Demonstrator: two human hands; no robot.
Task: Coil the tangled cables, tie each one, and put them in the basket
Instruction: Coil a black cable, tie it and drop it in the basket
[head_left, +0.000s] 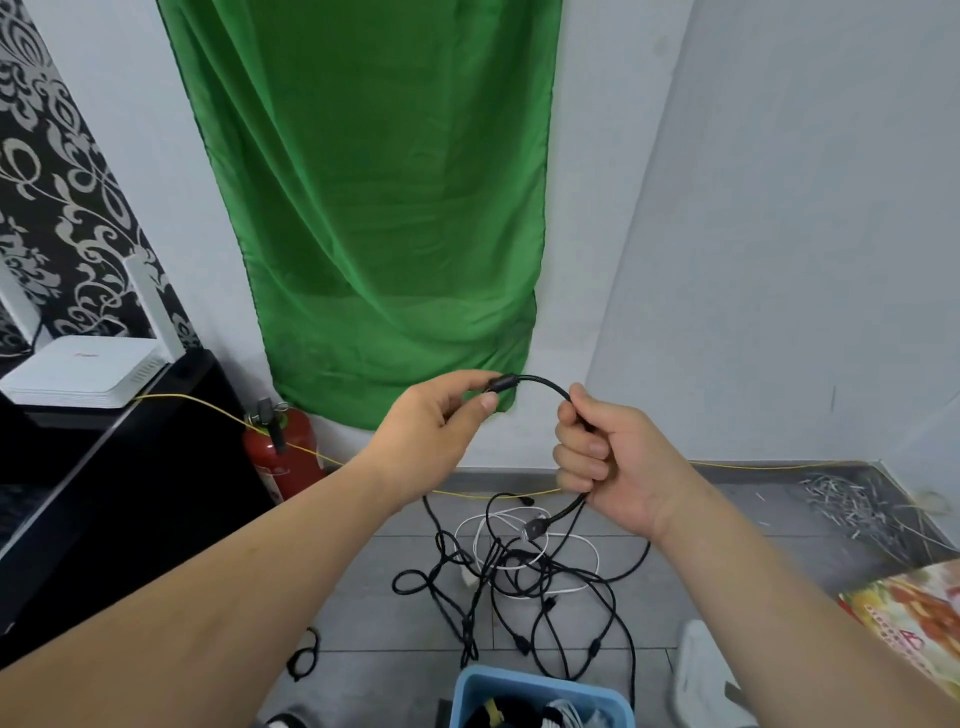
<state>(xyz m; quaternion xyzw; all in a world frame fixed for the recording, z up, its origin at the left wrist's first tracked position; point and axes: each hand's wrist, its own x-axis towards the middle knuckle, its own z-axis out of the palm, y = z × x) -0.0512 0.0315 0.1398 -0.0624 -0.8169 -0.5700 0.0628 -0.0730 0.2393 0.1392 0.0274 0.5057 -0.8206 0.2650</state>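
Observation:
A black cable (540, 383) arcs between my two raised hands. My left hand (436, 415) pinches it near a thick ferrite lump at one end. My right hand (608, 457) grips the cable in a closed fist, and its plug end (535, 529) dangles below that fist. On the grey floor underneath lies a tangle of black cables (519, 587) mixed with a white cable (524, 561). A blue basket (467, 691) sits at the bottom edge with dark and white coiled cables inside.
A red fire extinguisher (283, 452) stands by the wall beside a black cabinet (130, 467) with a white router (78, 371) on top. A thin yellow cord (311, 454) runs along the floor edge. A green cloth (374, 208) hangs ahead. Grey debris (852, 504) lies right.

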